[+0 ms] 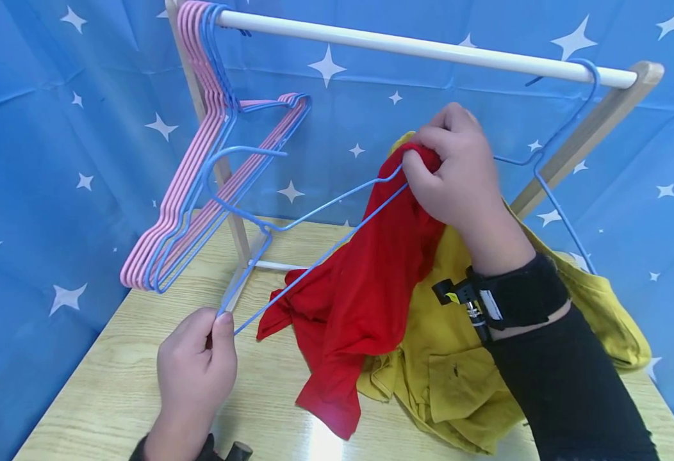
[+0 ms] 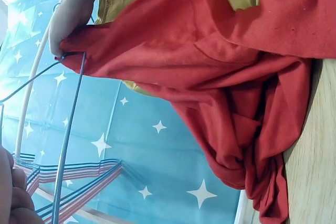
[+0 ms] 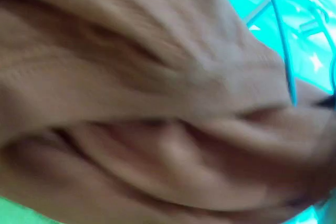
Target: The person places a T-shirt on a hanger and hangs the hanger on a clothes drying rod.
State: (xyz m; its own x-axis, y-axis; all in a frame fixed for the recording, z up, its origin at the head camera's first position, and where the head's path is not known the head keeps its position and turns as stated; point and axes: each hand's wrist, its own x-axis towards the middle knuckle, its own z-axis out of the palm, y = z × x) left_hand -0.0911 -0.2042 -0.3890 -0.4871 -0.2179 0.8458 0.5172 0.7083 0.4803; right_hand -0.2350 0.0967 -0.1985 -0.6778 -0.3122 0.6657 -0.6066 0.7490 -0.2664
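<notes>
My left hand (image 1: pixel 198 362) grips one end of a blue clothes hanger (image 1: pixel 321 256), whose hook points to the upper left. The hanger's other end goes into a red garment (image 1: pixel 366 288), and there my right hand (image 1: pixel 452 169) pinches the cloth. In the left wrist view the red garment (image 2: pixel 173 51) drapes down from the right hand (image 2: pixel 73 17) to the table, and the hanger (image 2: pixel 68 140) enters its upper edge. Part of the left hand (image 2: pixel 21 198) shows at the lower left. Blurred cloth (image 3: pixel 131 77) fills most of the right wrist view.
A white rail (image 1: pixel 400 43) on wooden posts spans the back. Several pink and blue hangers (image 1: pixel 198 166) hang at its left end. Toward the right, a yellow garment (image 1: pixel 458 384) hangs from another blue hanger (image 1: pixel 567 218), behind the right arm. Below lies a wooden table (image 1: pixel 112 378).
</notes>
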